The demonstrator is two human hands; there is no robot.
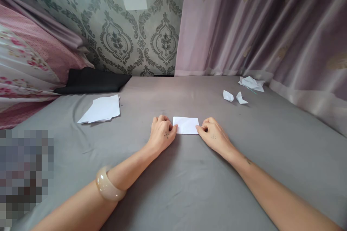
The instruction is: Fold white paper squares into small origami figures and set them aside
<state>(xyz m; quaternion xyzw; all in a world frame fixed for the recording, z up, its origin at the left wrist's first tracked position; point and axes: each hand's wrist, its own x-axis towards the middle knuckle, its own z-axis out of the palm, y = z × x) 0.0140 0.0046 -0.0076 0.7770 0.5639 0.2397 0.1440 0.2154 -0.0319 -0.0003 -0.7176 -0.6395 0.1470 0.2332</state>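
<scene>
I watch my left hand [162, 133] and right hand [213, 135] pinch opposite ends of a small folded white paper rectangle [186, 125], pinning it flat between them on the grey bedsheet [173, 187].

Two hands: left hand [162, 134], right hand [214, 136]; one folded paper [186, 125]; one paper stack [101, 109]; two small paper figures [228, 96]; one bangle [108, 186].

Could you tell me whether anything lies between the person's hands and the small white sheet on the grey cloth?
Nothing visible does: the left hand touches the left edge of the folded white sheet and the right hand its right edge.
</scene>
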